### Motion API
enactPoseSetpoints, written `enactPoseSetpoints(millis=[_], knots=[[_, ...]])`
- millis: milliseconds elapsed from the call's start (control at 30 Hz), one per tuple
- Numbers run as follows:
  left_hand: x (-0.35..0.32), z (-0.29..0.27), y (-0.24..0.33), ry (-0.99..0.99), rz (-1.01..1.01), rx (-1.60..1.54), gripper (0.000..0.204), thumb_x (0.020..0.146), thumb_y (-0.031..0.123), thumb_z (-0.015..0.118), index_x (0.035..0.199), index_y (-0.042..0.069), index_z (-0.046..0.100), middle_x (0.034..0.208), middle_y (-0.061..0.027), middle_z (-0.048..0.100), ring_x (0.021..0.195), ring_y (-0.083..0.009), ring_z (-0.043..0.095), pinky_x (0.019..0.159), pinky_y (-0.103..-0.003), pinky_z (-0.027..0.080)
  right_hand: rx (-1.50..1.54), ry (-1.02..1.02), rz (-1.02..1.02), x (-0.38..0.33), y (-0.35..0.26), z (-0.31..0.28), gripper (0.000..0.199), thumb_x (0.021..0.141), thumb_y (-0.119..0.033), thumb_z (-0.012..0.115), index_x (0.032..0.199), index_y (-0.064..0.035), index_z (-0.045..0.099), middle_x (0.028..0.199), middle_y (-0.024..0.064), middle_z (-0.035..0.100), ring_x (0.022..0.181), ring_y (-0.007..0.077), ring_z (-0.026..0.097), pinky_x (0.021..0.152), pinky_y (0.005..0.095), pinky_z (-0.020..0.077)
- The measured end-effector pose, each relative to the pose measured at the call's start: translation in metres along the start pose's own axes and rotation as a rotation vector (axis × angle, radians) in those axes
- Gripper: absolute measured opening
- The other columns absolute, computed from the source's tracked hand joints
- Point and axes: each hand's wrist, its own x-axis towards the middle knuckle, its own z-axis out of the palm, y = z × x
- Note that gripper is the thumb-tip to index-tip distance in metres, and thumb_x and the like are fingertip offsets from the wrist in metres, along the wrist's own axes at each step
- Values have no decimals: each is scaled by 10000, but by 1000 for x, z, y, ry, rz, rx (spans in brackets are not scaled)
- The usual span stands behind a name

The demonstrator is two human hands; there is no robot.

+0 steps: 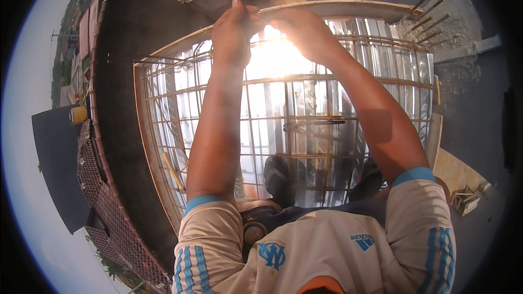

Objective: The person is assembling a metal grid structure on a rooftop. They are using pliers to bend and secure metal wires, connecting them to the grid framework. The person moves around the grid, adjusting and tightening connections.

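Both arms stretch forward over a grid of steel rebar [294, 79] laid above shiny corrugated metal sheeting [261, 125]. My left hand [233, 32] is closed near the far edge board [348, 6], its thumb pointing up and its fingers curled inward. Beside it my right hand [302, 30] bends in, fingers pressed together near the left fingertips. Whatever the fingers hold is too small or lost in the bright glare just below. Pincers with dark handles [327, 122] lie across the bars between me and my hands.
A yellowish wooden handle [172, 170] lies by the left edge board. Rebar ends [433, 19] stick out at the far right beside rough concrete. My dark-shod foot [278, 177] stands on the grid. Beyond a dark wall [125, 103] are tiled roofs [117, 207].
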Motion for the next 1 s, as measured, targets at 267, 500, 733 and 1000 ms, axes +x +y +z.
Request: enactPoseSetpoints(millis=[267, 500, 733, 1000], knots=[[25, -30, -50, -81, -253, 61, 427, 985, 379, 484, 981, -35, 589, 844, -110, 602, 766, -212, 585, 755, -334, 487, -242, -2, -14, -17, 39, 13, 276, 902, -210, 491, 1039, -3, 613, 967, 211, 643, 899, 346, 631, 814, 431, 467], [17, -126, -149, -579, -247, 1304, 524, 832, 384, 637, 1195, 9, 585, 1107, -178, 641, 1019, -308, 610, 913, -393, 470, -155, -314, 550, -119, 122, 38, 281, 912, -193, 457, 1071, -9, 599, 1003, 214, 638, 960, 353, 602, 853, 399, 460], [-15, -127, -236, -476, -43, 1275, 400, 857, 362, 637, 1165, 107, 620, 1144, -119, 625, 1087, -323, 558, 925, -457, 433, 65, -116, 1025, -156, 153, 80, 232, 919, -148, 492, 1078, -18, 600, 796, 112, 613, 608, 181, 585, 549, 322, 470], [-15, -118, -241, -372, 12, 1279, 283, 827, 333, 670, 1031, 137, 689, 969, -58, 625, 980, -251, 565, 883, -421, 359, 487, 181, 1112, -135, 190, 122, 240, 901, -102, 508, 1109, -2, 573, 691, 41, 532, 492, 123, 498, 388, 265, 376]])
